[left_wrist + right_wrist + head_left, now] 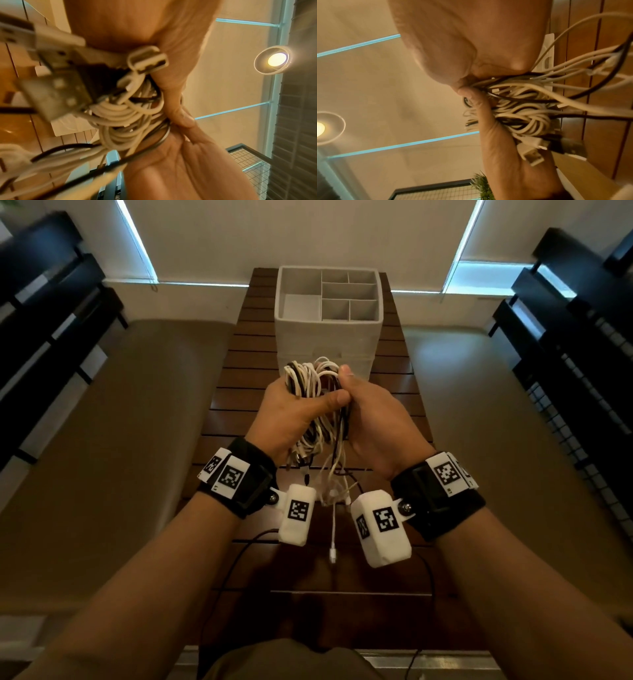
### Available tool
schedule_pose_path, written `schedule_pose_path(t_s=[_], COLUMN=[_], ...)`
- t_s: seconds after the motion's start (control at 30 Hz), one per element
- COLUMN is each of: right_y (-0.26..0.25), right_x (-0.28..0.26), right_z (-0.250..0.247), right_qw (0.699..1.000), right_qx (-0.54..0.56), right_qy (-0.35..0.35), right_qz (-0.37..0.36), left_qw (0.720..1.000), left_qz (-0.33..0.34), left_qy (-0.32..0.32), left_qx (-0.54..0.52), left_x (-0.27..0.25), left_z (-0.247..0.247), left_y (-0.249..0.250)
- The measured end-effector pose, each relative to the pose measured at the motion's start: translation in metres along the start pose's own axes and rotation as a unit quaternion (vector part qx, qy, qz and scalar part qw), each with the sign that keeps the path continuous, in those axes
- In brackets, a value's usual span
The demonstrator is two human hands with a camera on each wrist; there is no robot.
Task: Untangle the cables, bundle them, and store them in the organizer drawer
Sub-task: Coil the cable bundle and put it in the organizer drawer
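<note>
A tangle of white and black cables (317, 392) is held up above the slatted wooden table (239, 392), in front of the white organizer (329, 337). My left hand (294, 412) grips the bundle (120, 116) from the left, thumb laid across its front. My right hand (370, 412) grips the same cables (518, 115) from the right, thumb up beside the loops. Loose ends with white plugs (333, 554) hang down between my wrists. USB plugs (147, 59) stick out near the left palm. The organizer's top compartments (301, 306) look empty.
Beige benches (113, 419) run along both sides of the table. Black shelving (582, 344) stands at the right and dark shelving (44, 302) at the left. A thin black wire (236, 556) trails over the near table. A ceiling lamp (272, 60) glows overhead.
</note>
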State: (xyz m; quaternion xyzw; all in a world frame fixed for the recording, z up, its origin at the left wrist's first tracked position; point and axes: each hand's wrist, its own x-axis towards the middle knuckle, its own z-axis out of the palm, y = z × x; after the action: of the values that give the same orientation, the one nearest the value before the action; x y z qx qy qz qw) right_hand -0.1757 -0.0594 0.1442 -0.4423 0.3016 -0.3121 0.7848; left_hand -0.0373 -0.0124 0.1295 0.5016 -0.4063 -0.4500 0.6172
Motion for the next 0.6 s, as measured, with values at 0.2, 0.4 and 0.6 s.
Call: schedule_pose_path(t_s=[0.2, 0.4, 0.6], right_y=[0.008, 0.02, 0.016], right_x=[-0.001, 0.008, 0.009], right_z=[0.0, 0.009, 0.004], right_qw=[0.997, 0.998, 0.988], right_qx=[0.07, 0.065, -0.139], right_qy=[-0.031, -0.014, 0.008], right_qz=[-0.002, -0.022, -0.072], left_qw=[0.998, 0.999, 0.999], left_qz=[-0.009, -0.006, 0.003], left_qy=[-0.024, 0.032, 0.046], left_qx=[0.059, 0.027, -0.016], left_x=[-0.002, -0.003, -0.009], left_z=[0.002, 0.007, 0.014], left_y=[0.004, 0.0, -0.002])
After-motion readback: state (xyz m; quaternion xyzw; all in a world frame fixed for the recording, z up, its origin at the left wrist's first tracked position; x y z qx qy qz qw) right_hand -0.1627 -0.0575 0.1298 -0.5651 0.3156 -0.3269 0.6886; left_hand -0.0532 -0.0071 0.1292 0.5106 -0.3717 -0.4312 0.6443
